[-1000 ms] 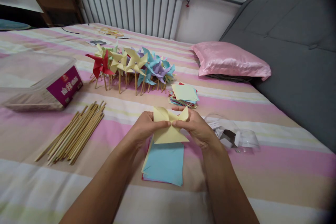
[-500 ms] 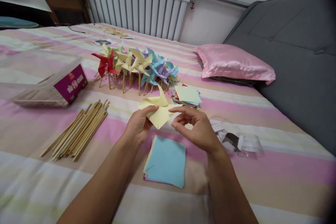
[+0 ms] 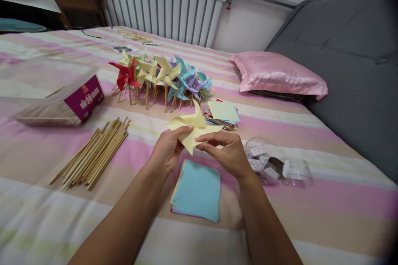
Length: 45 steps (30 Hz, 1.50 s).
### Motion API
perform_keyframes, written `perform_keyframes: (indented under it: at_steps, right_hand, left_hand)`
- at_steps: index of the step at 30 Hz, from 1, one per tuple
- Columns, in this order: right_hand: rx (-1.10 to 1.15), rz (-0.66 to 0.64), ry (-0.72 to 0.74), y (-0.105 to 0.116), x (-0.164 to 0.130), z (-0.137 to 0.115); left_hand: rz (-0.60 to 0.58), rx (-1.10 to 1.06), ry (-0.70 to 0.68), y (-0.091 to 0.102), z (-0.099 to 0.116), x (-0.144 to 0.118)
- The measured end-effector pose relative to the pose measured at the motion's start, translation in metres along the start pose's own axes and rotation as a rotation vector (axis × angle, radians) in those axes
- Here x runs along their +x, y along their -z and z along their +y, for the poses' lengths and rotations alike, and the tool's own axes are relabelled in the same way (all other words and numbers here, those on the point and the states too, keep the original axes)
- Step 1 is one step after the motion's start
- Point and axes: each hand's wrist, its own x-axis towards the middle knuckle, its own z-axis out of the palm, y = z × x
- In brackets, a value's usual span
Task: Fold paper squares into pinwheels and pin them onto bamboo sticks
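Note:
A pale yellow paper pinwheel, its blades partly folded in, is held up in front of me. My left hand grips it from the left, thumb pressed over the middle. On its lower right edge my right hand pinches the paper between thumb and fingertips. Below both hands lies a stack of cut square paper sheets, light blue on top. Another stack of coloured squares, pale yellow uppermost, rests just behind the right hand.
Finished pinwheels on sticks stand in a cluster behind. A bundle of wooden sticks lies left, near a clear plastic box. To the right are a clear plastic container and a pink pillow on the striped bedspread.
The right thumb and fingers have closed on the paper's lower right edge; before, they were apart near its right blade. The pinwheel has shifted slightly right.

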Motion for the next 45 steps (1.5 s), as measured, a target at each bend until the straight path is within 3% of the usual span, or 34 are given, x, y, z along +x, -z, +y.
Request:
perform_keyframes:
  at_steps: [6,14,35,45]
  right_hand:
    - [0.195,0.113,-0.061,-0.008,0.003,0.003]
    - [0.106,0.287,-0.138,-0.016,0.002,-0.001]
    - [0.029,0.357,-0.2,-0.016,0.003,0.002]
    - [0.029,0.373,-0.212,-0.014,0.003,0.0]
  left_hand:
    - [-0.016,0.063,-0.13,-0.002,-0.006,-0.003]
    - [-0.037,0.076,-0.242,-0.004,-0.01,-0.005]
    - [-0.001,0.24,-0.363,-0.006,-0.014,-0.003]
    - [-0.032,0.264,-0.342,-0.007,-0.015,-0.004]
